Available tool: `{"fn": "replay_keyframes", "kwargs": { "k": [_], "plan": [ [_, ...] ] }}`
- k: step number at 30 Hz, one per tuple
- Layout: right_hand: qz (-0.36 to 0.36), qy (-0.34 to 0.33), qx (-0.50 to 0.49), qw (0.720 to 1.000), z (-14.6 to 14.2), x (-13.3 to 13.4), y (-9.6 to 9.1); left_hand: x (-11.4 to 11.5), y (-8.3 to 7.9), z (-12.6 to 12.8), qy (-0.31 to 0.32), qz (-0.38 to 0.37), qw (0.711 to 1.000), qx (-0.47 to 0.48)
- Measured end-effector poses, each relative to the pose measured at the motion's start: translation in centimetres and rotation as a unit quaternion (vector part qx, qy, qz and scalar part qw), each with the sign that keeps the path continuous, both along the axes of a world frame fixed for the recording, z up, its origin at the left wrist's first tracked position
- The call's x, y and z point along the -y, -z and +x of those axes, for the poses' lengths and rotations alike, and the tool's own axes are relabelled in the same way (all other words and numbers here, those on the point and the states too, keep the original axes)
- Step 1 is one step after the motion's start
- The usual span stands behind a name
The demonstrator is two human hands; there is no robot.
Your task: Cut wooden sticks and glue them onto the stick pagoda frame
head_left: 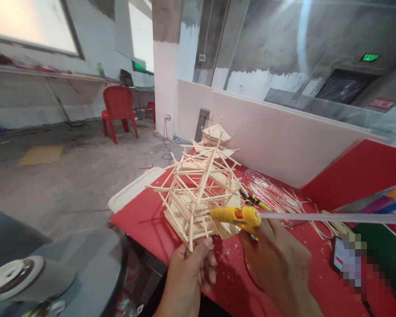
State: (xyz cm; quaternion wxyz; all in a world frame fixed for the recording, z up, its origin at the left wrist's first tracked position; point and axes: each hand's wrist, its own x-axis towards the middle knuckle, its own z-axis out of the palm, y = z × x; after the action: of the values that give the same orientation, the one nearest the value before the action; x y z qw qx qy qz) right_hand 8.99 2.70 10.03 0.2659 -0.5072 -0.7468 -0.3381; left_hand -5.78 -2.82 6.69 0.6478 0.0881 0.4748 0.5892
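My right hand (273,259) is wrapped round a yellow hot glue gun (237,216), with a long clear glue stick (330,217) trailing from its back end to the right. The gun's nozzle points left, close to the slanted sticks of a pagoda-like frame (199,189) built from thin wooden sticks. At the frame's near edge, my left hand (196,262) pinches the lower end of a wooden stick (191,233) between thumb and fingers. Behind the frame, a smaller tiered stick pagoda (217,134) with a pointed roof is partly hidden.
Black-and-yellow pliers (255,200) and a plastic bag of sticks (272,189) lie on the red tabletop (138,222). A phone (345,255) is at the right. Left are a grey stool (99,251) with a white-lidded container (33,277). A red chair (118,105) stands farther back.
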Motion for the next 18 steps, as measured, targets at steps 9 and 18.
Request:
{"fn": "replay_keyframes", "kwargs": {
  "k": [9, 18],
  "plan": [
    [0.016, 0.006, 0.018, 1.0, 0.6, 0.1, 0.1, 0.0, 0.2, 0.0, 0.005, -0.002, 1.0, -0.007],
    [0.02, -0.018, 0.018, 0.999, 2.3, 2.1, -0.4, 0.0, 0.8, 0.1, 0.01, 0.018, 1.0, -0.015]
  ]
}}
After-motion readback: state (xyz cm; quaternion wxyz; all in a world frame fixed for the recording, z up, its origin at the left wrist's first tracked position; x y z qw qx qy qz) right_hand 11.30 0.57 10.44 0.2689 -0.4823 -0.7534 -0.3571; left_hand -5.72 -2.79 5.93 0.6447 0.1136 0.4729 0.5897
